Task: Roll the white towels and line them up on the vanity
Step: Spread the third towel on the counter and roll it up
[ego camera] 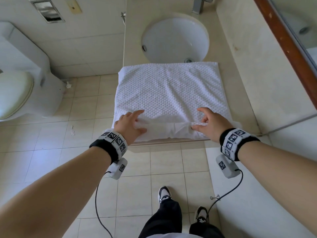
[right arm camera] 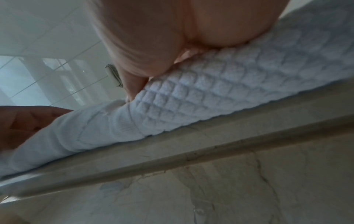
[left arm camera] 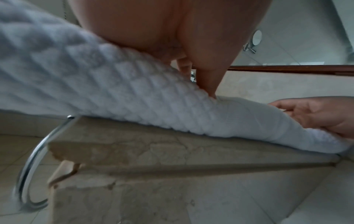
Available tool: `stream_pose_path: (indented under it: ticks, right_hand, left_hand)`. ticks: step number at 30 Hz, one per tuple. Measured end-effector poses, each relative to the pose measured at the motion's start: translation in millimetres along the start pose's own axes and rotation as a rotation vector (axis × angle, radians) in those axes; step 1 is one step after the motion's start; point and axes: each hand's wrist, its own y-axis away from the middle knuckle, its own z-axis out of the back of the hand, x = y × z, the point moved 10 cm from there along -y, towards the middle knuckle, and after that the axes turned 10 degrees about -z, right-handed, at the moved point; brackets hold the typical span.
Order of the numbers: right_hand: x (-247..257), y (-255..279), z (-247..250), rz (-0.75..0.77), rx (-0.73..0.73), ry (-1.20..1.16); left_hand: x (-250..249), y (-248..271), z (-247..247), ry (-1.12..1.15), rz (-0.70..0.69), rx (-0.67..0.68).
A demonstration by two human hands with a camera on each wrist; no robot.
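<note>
Your left hand (ego camera: 129, 124) and right hand (ego camera: 208, 124) each pinch the towel's (ego camera: 169, 93) near edge, fingers curled over a small fold. The towel lies flat on the vanity (ego camera: 236, 69), its far edge just reaching the sink (ego camera: 175, 38).

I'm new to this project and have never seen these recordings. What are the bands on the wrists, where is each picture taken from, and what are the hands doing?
No machine here: a person works bare-handed. The checkered bands are marker wristbands, and a small camera hangs under each wrist. The big picture comes from a head camera looking down; the other two look along each hand from below. A white towel lies spread on the vanity, its far edge at the sink. The left hand and right hand pinch the towel's near edge, which is bunched into a first fold of a roll. A toilet stands to the left.
</note>
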Motion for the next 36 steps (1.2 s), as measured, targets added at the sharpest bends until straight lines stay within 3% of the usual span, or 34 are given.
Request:
stream_pose_path:
  ticks: [4,10,18,27,36]
  right_hand:
    - [12,1,13,0.052,-0.127,0.086]
    - [40,24,0,0.195,-0.195,0.185]
    - [35,58,-14,0.300,-0.296,0.322]
    - [34,60,-26,0.365,-0.378,0.393]
    - [38,44,-22,0.290,-0.303,0.413]
  left_hand:
    - [-34,7,3,-0.083,-0.153,-0.108]
    - [-28,30,-5,0.006,-0.145,-0.222]
    - [-32,55,-19,-0.149,-0.305,-0.215]
    - [-29,45,-16,-0.168,-0.312,-0.259]
    - [-28,31,-5,-0.125,-0.260,-0.243]
